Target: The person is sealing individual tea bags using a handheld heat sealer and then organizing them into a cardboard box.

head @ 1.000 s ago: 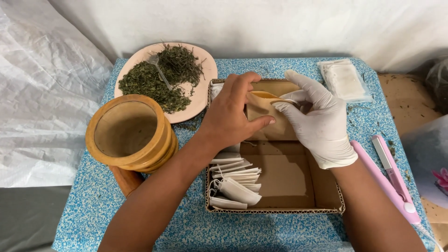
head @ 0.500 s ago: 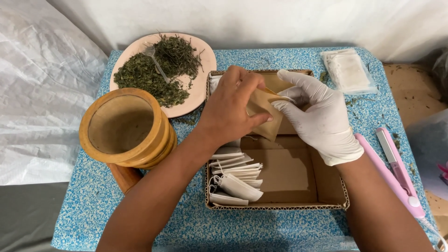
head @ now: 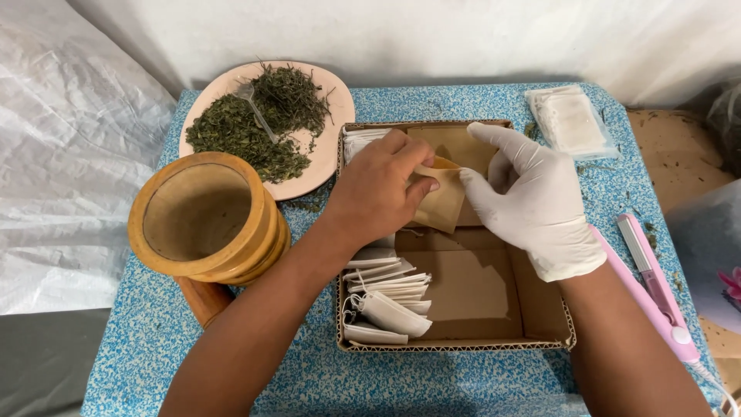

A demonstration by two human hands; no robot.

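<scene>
Above the cardboard box [head: 463,344], brown paper pouch [head: 444,205] pinched between bare left hand [head: 376,191] and gloved right hand [head: 532,202].

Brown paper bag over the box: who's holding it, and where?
Both hands. The left hand pinches the brown paper bag at its upper left edge; the gloved right hand has its fingertips on the upper right edge.

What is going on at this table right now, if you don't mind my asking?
A person holds a small brown paper envelope over a shallow cardboard box, the bare left hand pinching one edge and the gloved right hand the other. White tea bags lie stacked in the box's left side. Beside it stand a wooden mortar and a pink plate of dried green herbs. A pink sealing tool lies to the right.
</scene>
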